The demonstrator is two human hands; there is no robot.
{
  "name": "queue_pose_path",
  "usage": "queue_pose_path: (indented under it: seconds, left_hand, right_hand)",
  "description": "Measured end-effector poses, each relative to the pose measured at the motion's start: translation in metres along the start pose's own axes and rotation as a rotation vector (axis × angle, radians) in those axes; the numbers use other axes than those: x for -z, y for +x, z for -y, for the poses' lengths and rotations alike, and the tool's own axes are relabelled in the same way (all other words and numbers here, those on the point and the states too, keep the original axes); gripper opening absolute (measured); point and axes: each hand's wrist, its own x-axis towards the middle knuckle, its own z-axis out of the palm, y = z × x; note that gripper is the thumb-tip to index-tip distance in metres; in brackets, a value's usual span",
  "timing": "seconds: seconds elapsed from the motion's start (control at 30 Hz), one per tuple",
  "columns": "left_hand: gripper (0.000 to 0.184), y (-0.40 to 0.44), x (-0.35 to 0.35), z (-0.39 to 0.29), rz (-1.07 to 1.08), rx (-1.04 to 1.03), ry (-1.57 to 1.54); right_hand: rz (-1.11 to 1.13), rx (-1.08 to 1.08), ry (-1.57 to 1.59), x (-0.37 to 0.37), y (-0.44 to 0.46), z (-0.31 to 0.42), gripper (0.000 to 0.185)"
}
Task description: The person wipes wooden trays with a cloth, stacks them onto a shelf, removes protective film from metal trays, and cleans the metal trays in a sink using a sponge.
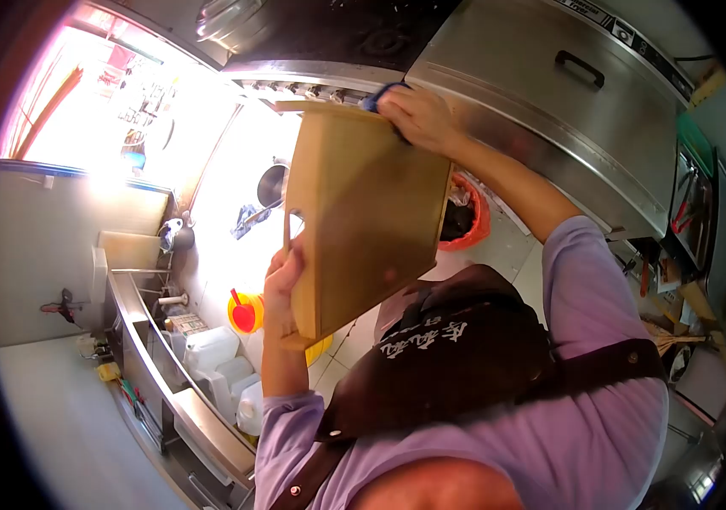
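**Tan box [376,217] held tilted in two hands**

One box stands tipped just beyond the brown apron [465,374], its longest visible edge running away from the apron. Left hand [285,274]: fingers curled on the side panel by its slot. Right hand [418,117]: closed, gripping one blue cloth [372,101] against the edge farthest from the apron.

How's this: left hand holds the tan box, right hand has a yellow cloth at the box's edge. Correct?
Not quite: the head view shows a blue cloth. Left hand holds the tan box, right hand has the cloth at its edge.
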Motion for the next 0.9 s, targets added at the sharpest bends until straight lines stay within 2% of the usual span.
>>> queue_pose_path:
  seconds: [0.03, 0.07, 0.13, 0.2, 0.3, 0.4, 0.47, 0.53, 0.57, 0.63, 0.67, 0.77, 0.8, 0.87, 0.9]
  left_hand:
    - [0.051, -0.006, 0.002, -0.001, 0.022, -0.049, -0.01]
    - [0.055, -0.011, 0.004, -0.006, -0.044, -0.04, 0.0]
    - [0.056, -0.019, -0.006, -0.009, -0.035, -0.134, -0.07]
    - [0.057, -0.021, -0.004, -0.014, 0.045, -0.216, -0.03]
    - [0.058, -0.018, -0.005, -0.01, -0.095, -0.277, -0.003]
    - [0.061, -0.007, -0.002, -0.007, -0.072, -0.329, -0.019]
    - [0.06, -0.002, 0.002, -0.004, 0.019, -0.306, -0.079]
    - [0.058, 0.008, 0.001, -0.004, 0.055, -0.256, -0.111]
    - [0.056, 0.013, -0.001, -0.003, 0.036, -0.208, -0.112]
    - [0.053, 0.017, -0.004, 0.001, -0.016, -0.087, -0.11]
    - [0.051, 0.017, -0.014, 0.004, -0.082, -0.12, -0.033]
    - [0.049, 0.018, -0.023, 0.002, -0.113, -0.156, -0.127]
    - [0.049, 0.017, -0.025, -0.001, -0.052, -0.179, -0.155]
    - [0.049, 0.008, -0.025, -0.003, 0.052, -0.231, -0.218]
    - [0.049, 0.003, -0.022, -0.003, -0.041, -0.265, -0.121]
  right_hand:
    - [0.024, 0.029, -0.135, -0.002, -0.02, -0.023, 0.019]
    - [0.053, 0.061, -0.268, -0.003, -0.043, -0.054, 0.02]
    - [0.043, 0.047, -0.394, -0.005, -0.097, -0.128, 0.03]
    - [0.135, -0.776, -0.169, 0.004, -0.114, -0.13, 0.042]
    - [-0.094, -0.861, -0.275, -0.011, -0.107, -0.128, 0.05]
    - [-0.338, -0.885, -0.177, -0.008, -0.083, -0.133, 0.038]
    - [-0.465, -0.886, -0.201, 0.003, -0.063, -0.127, 0.027]
    - [-0.534, -0.66, -0.104, 0.018, -0.028, -0.087, 0.024]
    - [-0.48, -0.443, -0.017, 0.02, -0.009, -0.06, 0.024]
    - [-0.237, -0.188, 0.191, 0.009, 0.02, 0.029, 0.027]
    - [-0.114, -0.068, 0.277, 0.001, 0.023, 0.051, 0.029]
    - [-0.222, 0.316, -0.235, -0.014, 0.015, 0.044, 0.023]
    - [-0.226, 0.269, -0.334, -0.012, 0.009, 0.027, 0.02]
    - [-0.247, 0.229, -0.331, -0.03, -0.02, -0.032, 0.022]
    - [-0.169, 0.079, -0.445, -0.019, -0.035, -0.036, 0.03]
